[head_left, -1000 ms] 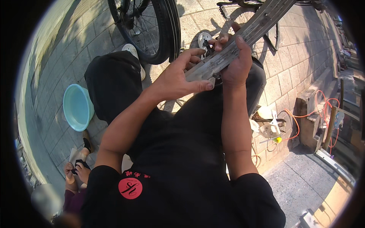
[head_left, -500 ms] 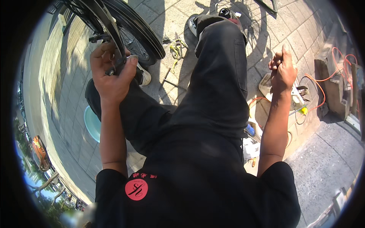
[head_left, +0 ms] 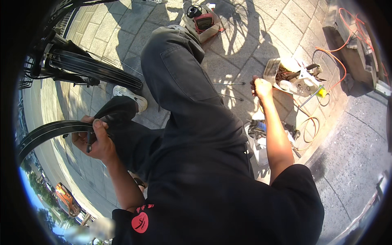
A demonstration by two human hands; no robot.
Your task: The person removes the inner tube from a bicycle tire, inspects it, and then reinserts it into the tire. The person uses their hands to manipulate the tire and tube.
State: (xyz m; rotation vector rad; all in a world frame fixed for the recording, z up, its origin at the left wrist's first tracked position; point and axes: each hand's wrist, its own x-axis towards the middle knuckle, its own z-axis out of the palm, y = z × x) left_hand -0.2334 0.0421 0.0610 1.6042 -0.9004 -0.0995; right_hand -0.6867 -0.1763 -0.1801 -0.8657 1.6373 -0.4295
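Note:
My left hand (head_left: pixel 94 136) grips a curved black band (head_left: pixel 47 132) with a small dark fitting, at the lower left beside my leg. My right hand (head_left: pixel 261 87) is curled closed, held out right of my trousers (head_left: pixel 185 77), near a white bin of tools (head_left: pixel 307 81); whatever its fingers may hold is hidden. Two thin metal rods (head_left: pixel 228 83) lie on the paving left of that hand. A black bicycle tire (head_left: pixel 102 71), part of a larger frame, is at the upper left above my white shoe (head_left: pixel 130 94).
A container holding a red device (head_left: pixel 203 21) stands at top centre. More tools in a white bag (head_left: pixel 257 149) lie below the bin. An orange cord (head_left: pixel 341 51) runs over concrete blocks (head_left: pixel 355 65) at the right. An orange object (head_left: pixel 67 198) is at the far lower left.
My hands, earlier together on a long grooved strip, are apart. The left has moved left and down with the curved band; the right has moved out and up. My view and legs have shifted.

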